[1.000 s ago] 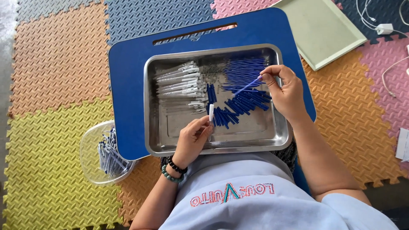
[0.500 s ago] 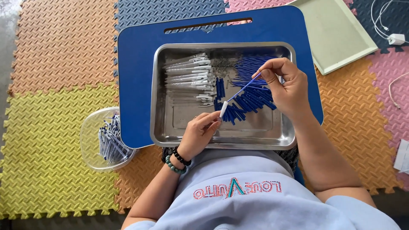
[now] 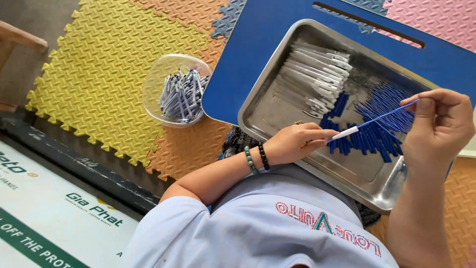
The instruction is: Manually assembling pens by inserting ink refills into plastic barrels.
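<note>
Pen (image 3: 373, 121) spans L hand (image 3: 296, 143)–R hand (image 3: 439, 124)

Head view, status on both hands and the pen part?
Left hand pinches white pen barrel. Right hand feeds blue refill into it, over steel tray. Nothing in the way.

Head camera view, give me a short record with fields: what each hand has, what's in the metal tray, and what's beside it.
left hand: pinches the white end of a thin pen piece
right hand: pinches its blue end, above the tray
metal tray: a pile of white parts and a pile of blue parts
under tray: blue board
beside board: clear bowl of assembled pens on foam mats
left wrist: two bead bracelets
</note>
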